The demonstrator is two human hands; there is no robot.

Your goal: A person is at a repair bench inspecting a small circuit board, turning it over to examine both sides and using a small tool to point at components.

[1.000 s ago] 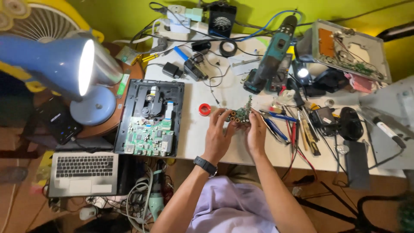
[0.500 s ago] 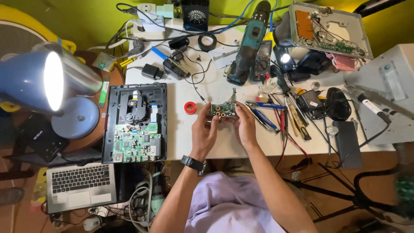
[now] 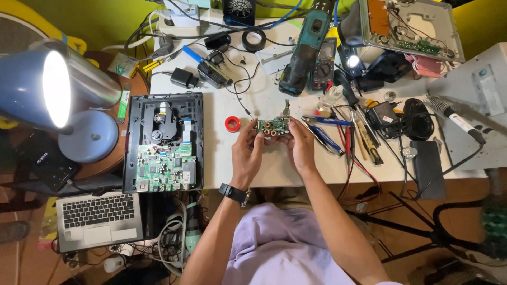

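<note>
Both my hands hold a small green circuit board (image 3: 273, 126) with round connectors above the white table (image 3: 274, 169). My left hand (image 3: 246, 153), with a black watch on its wrist, grips the board's left edge. My right hand (image 3: 301, 146) grips its right edge. A red tape roll (image 3: 232, 124) lies just left of my left hand. Blue-handled pliers (image 3: 323, 132) and several screwdrivers lie just right of my right hand.
An opened disc player (image 3: 163, 142) with its green board exposed lies at the left. A lit blue desk lamp (image 3: 58, 92) stands further left, a laptop (image 3: 97, 219) below it. A teal drill (image 3: 303, 47), multimeter (image 3: 322, 63), soldering iron (image 3: 457, 119) and cables crowd the back and right.
The view has shifted, so the table sits slightly differently in frame. My hands still hold the small board in the same place, turning it slightly.
</note>
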